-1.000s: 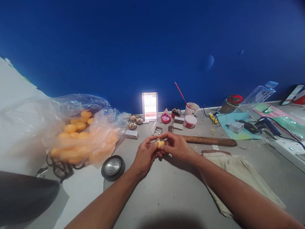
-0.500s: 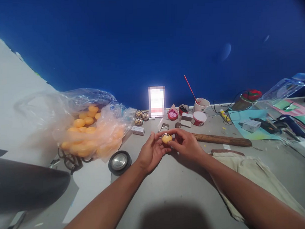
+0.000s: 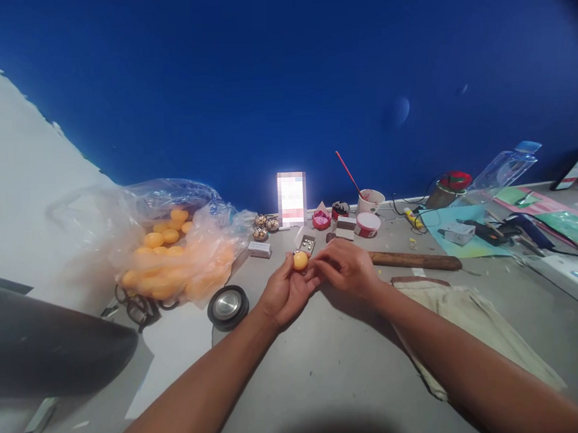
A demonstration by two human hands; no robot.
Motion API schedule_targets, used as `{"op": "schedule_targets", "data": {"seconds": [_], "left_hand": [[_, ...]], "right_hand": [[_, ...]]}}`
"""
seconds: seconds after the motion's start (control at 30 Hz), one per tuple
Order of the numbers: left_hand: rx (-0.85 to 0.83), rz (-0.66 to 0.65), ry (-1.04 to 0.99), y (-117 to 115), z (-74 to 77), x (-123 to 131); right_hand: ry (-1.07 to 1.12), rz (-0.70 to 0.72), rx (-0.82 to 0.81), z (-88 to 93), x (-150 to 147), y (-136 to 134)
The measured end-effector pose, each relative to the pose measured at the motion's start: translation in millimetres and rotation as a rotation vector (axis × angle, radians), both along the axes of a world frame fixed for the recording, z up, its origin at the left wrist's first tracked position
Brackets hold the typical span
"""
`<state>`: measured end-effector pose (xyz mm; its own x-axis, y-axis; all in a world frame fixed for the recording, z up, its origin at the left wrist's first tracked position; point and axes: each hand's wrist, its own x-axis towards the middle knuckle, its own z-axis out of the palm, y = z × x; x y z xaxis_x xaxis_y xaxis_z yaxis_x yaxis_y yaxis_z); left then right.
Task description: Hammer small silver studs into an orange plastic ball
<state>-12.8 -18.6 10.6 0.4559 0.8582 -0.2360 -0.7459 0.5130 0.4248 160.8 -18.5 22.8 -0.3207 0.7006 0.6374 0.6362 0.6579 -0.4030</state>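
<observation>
Between the thumb and fingers of my left hand (image 3: 286,288) sits an orange ping-pong ball (image 3: 300,261), with small dark and shiny bits at its top edge. My right hand (image 3: 348,268) is just to the right, its thumb and fingers pinched together near my left fingertips and apart from the ball. Whatever the pinch may hold is too small to make out. Behind the ball stands a small open box (image 3: 307,243) with several shiny pieces in it. Further back lie several decorated balls (image 3: 260,232), dark and gold.
A clear plastic bag (image 3: 209,244) of orange balls lies left, near a round black-and-silver disc (image 3: 227,305). A wooden stick (image 3: 416,260) and folded cloth (image 3: 468,330) are right. Behind stand a glowing screen (image 3: 291,200), a white tub (image 3: 367,224) and a cup (image 3: 371,201) holding a red stick.
My right fingers have come off the ball and now pinch beside it. The ball has turned, showing more plain orange, and sits nearer my left thumb. The view has shifted right.
</observation>
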Motion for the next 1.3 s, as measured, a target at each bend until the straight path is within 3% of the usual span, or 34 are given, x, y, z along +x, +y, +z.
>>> {"op": "schedule_targets", "data": {"seconds": [0.17, 0.37, 0.63, 0.77, 1.0, 1.13, 1.3], "left_hand": [[-0.031, -0.012, -0.057, -0.5, 1.5, -1.1], [-0.036, -0.042, -0.082, -1.7, 4.7, -2.3], [-0.029, -0.095, -0.077, -5.9, 8.5, -2.6], [0.000, -0.092, -0.046, -3.3, 7.0, -6.2], [0.022, -0.085, -0.005, 2.9, 1.5, -13.4], [0.092, -0.114, 0.037, 3.4, -0.2, -14.1], [0.119, -0.059, 0.126, 2.0, -0.4, -14.4]], "right_hand": [[-0.223, 0.022, 0.026, -6.2, -9.3, -6.7], [-0.239, 0.039, -0.058, -10.2, -13.5, -6.0], [-0.211, 0.007, -0.338, 1.0, -13.8, -6.1], [-0.110, 0.025, -0.356, 6.4, -15.3, -8.0], [0.289, -0.020, -0.391, 5.7, -6.2, 0.1], [0.382, -0.019, -0.409, 9.1, 0.8, 7.2], [0.483, 0.018, -0.534, 10.9, 5.3, 11.7]]}}
